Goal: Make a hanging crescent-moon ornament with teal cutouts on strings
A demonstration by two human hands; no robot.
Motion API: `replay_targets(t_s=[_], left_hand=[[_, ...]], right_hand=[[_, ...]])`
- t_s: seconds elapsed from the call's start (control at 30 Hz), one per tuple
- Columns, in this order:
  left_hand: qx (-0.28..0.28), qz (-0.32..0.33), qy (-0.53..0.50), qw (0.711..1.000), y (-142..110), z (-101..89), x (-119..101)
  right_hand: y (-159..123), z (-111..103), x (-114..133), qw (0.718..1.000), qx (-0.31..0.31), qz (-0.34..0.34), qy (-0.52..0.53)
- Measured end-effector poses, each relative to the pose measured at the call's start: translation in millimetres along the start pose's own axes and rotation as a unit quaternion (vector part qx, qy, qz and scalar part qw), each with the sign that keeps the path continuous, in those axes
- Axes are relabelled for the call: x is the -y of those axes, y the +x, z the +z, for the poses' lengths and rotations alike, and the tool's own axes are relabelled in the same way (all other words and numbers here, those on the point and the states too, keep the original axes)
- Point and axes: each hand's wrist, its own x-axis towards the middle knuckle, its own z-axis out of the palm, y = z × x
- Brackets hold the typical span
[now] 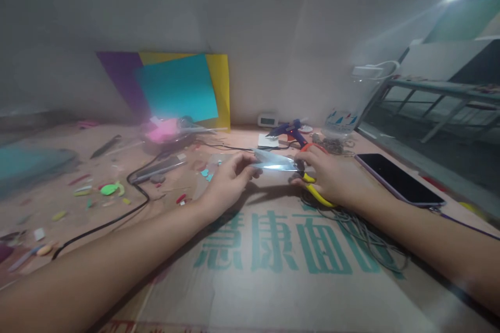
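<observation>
In the head view, my right hand (320, 171) is wrapped round the handles of a pair of scissors, a yellow loop showing below and a red one above. The silvery scissors (277, 162) point left above the board, their blades slightly apart. At the blade tips is my left hand (230, 179), with thumb and fingers pinched together. Whatever it pinches is too small or hidden to name. Under both hands lies a board with teal printed characters (273, 239). Grey cord (363, 239) is bundled beside my right forearm.
Coloured sheets (179, 88) lean on the wall. A blue glue gun (289, 130), a small display (267, 120) and a clear plastic cup (339, 122) stand at the back. A phone (398, 179) lies right. Small scraps (109, 189) and a black cable (144, 200) lie left.
</observation>
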Motion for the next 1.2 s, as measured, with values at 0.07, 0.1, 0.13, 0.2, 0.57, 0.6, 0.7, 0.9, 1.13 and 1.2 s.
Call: replay_targets(t_s=[0.07, 0.1, 0.13, 0.2, 0.57, 0.6, 0.7, 0.9, 1.13, 1.2], left_hand=[[0.0, -0.001, 0.012, 1.0, -0.9, -0.3, -1.6], [0.0, 0.001, 0.017, 1.0, -1.1, -0.5, -1.6], [0.0, 0.003, 0.022, 1.0, -1.1, -0.9, -1.4], [-0.004, 0.004, 0.024, 1.0, -0.5, -1.4, -0.4], [-0.005, -0.035, -0.019, 0.999, 3.0, -0.5, -4.1], [-0.003, -0.033, -0.015, 0.999, 2.7, -0.3, -4.0], [0.0, -0.034, 0.001, 0.999, 1.9, 0.2, -3.1], [-0.001, -0.071, 0.023, 0.997, 0.1, 0.4, -2.6], [0.006, -0.095, 0.006, 0.995, -2.0, 1.1, -7.7], [0.007, -0.091, 0.005, 0.996, -2.1, 1.0, -7.6]], right_hand=[[-0.6, 0.9, -0.5, 1.0, 0.004, 0.0, -0.01], [-0.8, 1.3, -0.9, 1.0, 0.006, 0.001, -0.016], [-1.0, 1.6, -1.2, 1.0, 0.007, 0.001, -0.019], [-0.9, 1.9, -1.5, 1.0, 0.004, -0.005, -0.02], [0.2, -3.9, 3.1, 0.999, 0.005, -0.02, -0.028], [0.0, -4.1, 3.1, 0.999, 0.006, -0.021, -0.032], [-0.4, -3.8, 2.6, 0.999, 0.005, -0.027, -0.032], [-0.2, -6.5, 4.6, 0.998, 0.007, -0.04, -0.041], [-0.9, -11.5, 7.1, 0.998, 0.02, -0.038, -0.037], [-1.0, -10.6, 6.4, 0.998, 0.019, -0.041, -0.033]])
